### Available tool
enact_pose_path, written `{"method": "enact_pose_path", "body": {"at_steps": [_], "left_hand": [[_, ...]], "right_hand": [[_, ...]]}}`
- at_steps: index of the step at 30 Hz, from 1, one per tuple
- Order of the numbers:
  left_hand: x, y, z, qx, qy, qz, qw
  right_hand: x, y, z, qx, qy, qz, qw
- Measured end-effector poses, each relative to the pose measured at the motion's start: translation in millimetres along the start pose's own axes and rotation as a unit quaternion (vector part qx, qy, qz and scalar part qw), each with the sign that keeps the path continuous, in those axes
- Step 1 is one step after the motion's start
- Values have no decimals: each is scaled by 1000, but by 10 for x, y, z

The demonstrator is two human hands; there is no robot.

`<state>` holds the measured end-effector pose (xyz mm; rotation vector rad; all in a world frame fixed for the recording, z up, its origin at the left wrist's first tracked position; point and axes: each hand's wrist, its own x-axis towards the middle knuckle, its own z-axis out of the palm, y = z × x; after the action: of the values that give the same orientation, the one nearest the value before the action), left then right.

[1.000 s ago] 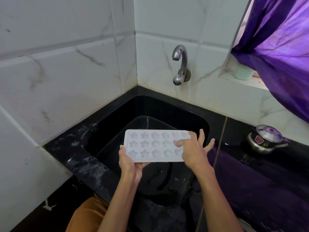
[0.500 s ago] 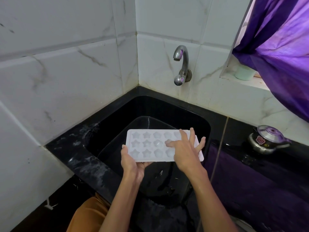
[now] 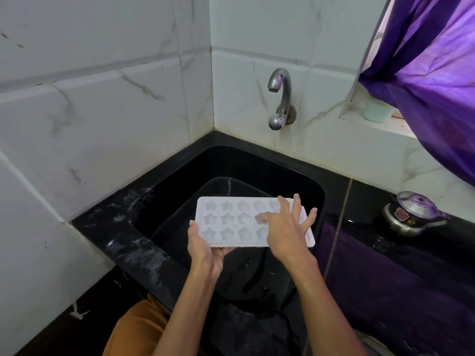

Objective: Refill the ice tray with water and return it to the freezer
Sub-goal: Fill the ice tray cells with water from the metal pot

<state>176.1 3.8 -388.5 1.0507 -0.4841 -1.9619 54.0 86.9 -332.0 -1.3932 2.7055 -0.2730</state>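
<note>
- I see the black sink (image 3: 180, 181) at frame centre, the tap (image 3: 280, 98) above it.
- My ice tray (image 3: 231, 222) hangs level over the sink.
- My left hand (image 3: 205, 249) grips its near-left edge; my right hand (image 3: 288, 232) rests on top, fingers (image 3: 295, 206) spread apart.

Over a black sink (image 3: 164, 199), the left hand (image 3: 203, 250) holds the near left edge of a white ice tray (image 3: 226, 222) with star-shaped cups. The right hand (image 3: 285, 232) lies on the tray's right part, fingers spread, thumb in a cup. A metal tap (image 3: 281, 98) juts from the tiled wall behind.
</note>
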Motion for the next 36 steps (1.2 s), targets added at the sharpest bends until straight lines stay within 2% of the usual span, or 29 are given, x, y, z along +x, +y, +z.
{"method": "enact_pose_path", "body": {"at_steps": [25,29,32,36], "left_hand": [[-17,25,-4,7,-6,-4,1000],[-29,30,14,2,-9,-9,1000],[-42,23,23,1,-7,-11,1000],[-67,20,40,10,-4,-8,1000]], "right_hand": [[-14,13,-16,5,-12,-13,1000],[-28,-11,-19,14,23,-9,1000],[-18,-72,-19,27,52,-30,998],[-21,-170,23,15,26,-65,997]]}}
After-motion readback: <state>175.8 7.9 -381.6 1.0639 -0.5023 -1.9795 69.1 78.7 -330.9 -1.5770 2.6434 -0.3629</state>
